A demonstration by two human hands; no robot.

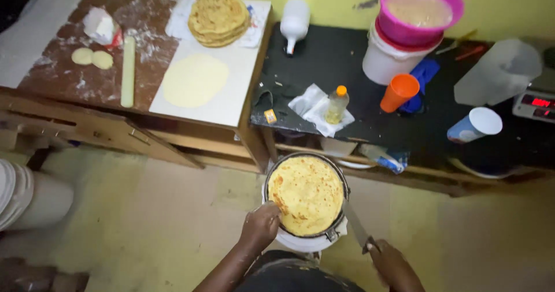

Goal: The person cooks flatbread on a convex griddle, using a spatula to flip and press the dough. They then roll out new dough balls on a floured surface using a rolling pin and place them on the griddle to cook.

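- I see my left hand touching the edge of the flatbread in the round pan.
- My right hand holds a knife beside the pan.
- On the table, a raw dough circle lies near stacked flatbreads.

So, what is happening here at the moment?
A person stands over a round pan holding a golden flatbread. The left hand touches the flatbread's edge; the right hand holds a knife beside the pan. On the table, a rolled raw dough round and a stack of cooked flatbreads lie.
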